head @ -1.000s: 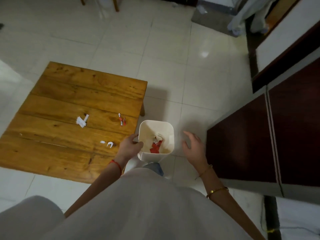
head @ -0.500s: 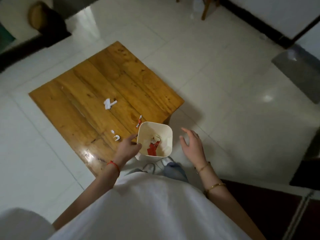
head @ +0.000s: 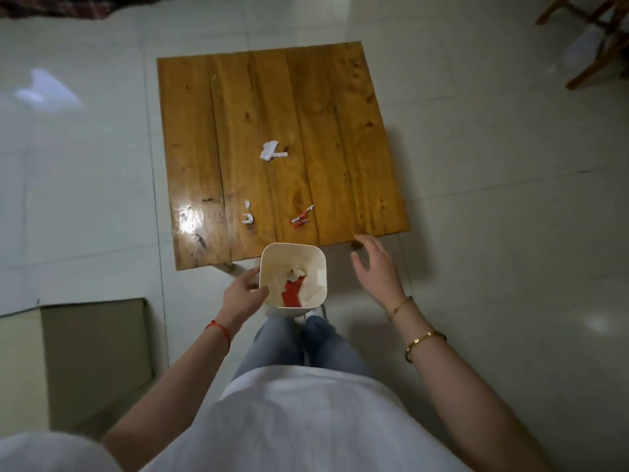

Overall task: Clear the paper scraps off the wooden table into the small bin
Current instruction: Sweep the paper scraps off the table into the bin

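A small cream bin [head: 318, 267] sits just below the near edge of the wooden table [head: 357, 141], with red and white paper inside it. My left hand [head: 243, 296] grips the bin's left rim. My right hand [head: 376, 267] hovers with fingers spread to the right of the bin, near the table's near right corner, holding nothing. On the table lie a white scrap [head: 272, 150] near the middle, two small white bits [head: 247, 212] near the front, and red-and-white bits [head: 302, 215] close to the front edge.
White glossy floor tiles surround the table. A beige box or panel [head: 92, 352] lies on the floor at the lower left. Wooden chair legs [head: 592, 46] stand at the top right. My legs in jeans [head: 306, 345] are right behind the bin.
My view has swung round, so the table now lies straight ahead. The bin stays in my left hand at the table's near edge. My right hand has lifted slightly toward the table corner.
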Action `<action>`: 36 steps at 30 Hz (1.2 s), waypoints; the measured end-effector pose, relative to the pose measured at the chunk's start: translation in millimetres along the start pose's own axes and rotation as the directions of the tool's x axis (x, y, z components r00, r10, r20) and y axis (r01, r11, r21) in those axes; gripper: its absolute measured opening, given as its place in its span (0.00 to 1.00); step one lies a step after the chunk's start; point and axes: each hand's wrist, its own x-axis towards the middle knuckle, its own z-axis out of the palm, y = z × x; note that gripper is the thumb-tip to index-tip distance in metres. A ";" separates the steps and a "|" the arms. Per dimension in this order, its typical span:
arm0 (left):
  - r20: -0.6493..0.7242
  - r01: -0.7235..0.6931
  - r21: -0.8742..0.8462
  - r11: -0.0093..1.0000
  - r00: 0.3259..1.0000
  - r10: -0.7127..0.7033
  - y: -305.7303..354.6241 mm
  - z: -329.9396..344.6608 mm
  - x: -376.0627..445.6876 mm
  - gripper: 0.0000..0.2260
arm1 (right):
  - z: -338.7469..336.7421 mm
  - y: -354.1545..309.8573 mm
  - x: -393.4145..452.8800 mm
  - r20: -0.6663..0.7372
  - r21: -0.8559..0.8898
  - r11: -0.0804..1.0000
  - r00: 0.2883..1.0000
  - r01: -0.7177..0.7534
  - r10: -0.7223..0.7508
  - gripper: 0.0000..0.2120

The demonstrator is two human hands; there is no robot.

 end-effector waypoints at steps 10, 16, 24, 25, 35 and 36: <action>-0.033 0.167 -0.118 0.979 0.985 -0.172 -51.1 30.5 65.5 0.25 | 77.1 -2.3 115.3 0.267 -0.146 0.971 0.953 0.188 -0.144 0.24; -0.039 0.195 -0.160 0.968 0.978 -0.203 -74.7 51.8 111.6 0.24 | 128.6 14.7 164.8 0.332 -0.204 0.949 0.929 0.242 -0.166 0.27; -0.025 0.216 -0.199 0.956 0.974 -0.225 -98.8 73.1 166.2 0.25 | 179.4 47.2 193.6 0.360 -0.255 0.931 0.920 0.260 -0.159 0.27; -0.026 0.217 -0.201 0.955 0.974 -0.227 -99.9 74.3 170.6 0.25 | 182.1 49.5 190.2 0.351 -0.259 0.926 0.920 0.274 -0.174 0.27; -0.035 0.223 -0.209 0.952 0.971 -0.235 -95.2 72.3 188.6 0.25 | 189.1 57.6 102.8 0.673 -0.129 0.853 0.677 0.505 -0.298 0.25; -0.036 0.221 -0.208 0.953 0.972 -0.233 -94.0 71.6 188.8 0.25 | 189.4 58.9 99.5 0.675 -0.093 0.863 0.668 0.497 -0.312 0.25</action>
